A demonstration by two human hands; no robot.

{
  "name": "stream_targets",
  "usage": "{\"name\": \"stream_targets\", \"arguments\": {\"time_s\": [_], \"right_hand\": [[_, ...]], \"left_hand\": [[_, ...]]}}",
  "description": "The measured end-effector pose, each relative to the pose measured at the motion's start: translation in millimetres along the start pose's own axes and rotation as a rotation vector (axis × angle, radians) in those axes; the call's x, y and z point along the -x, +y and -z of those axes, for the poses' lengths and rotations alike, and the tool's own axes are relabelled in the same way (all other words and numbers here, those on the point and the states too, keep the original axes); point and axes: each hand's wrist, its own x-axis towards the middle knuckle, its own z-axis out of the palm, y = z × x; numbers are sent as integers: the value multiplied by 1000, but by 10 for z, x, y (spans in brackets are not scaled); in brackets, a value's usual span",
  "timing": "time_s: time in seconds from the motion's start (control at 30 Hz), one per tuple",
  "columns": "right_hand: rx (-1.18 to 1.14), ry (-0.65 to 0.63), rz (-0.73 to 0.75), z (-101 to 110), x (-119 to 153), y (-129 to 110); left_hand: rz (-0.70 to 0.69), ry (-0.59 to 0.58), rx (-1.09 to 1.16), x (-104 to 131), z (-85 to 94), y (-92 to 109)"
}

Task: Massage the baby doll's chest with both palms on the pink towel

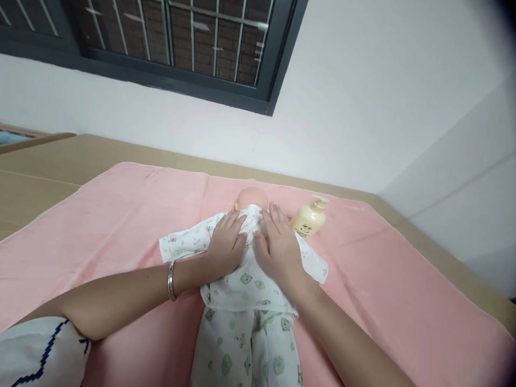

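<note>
A doll in a white printed top and matching trousers lies on a pink cloth. Its rounded head points toward the wall, and no facial features show. My left hand rests flat on the upper part of the top, on the left side, with fingers extended. On the right side of the same area lies my right hand, also flat with its fingers stretched out. Neither hand holds anything. The sleeves spread out to both sides.
A pale yellow pump bottle lies beside the doll's right-hand sleeve, close to my right hand. The wooden surface shows around the cloth. Behind it rise a white wall and a dark-framed window with bars.
</note>
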Motion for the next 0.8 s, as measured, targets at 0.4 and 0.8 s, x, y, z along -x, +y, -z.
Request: {"name": "stream_targets", "arguments": {"time_s": [0.4, 0.8], "right_hand": [[25, 12, -45, 506, -142, 333], [-20, 101, -277, 760, -208, 807]], "left_hand": [[-115, -183, -114, 88, 233, 285], [655, -657, 1232, -1104, 125, 1055]]}}
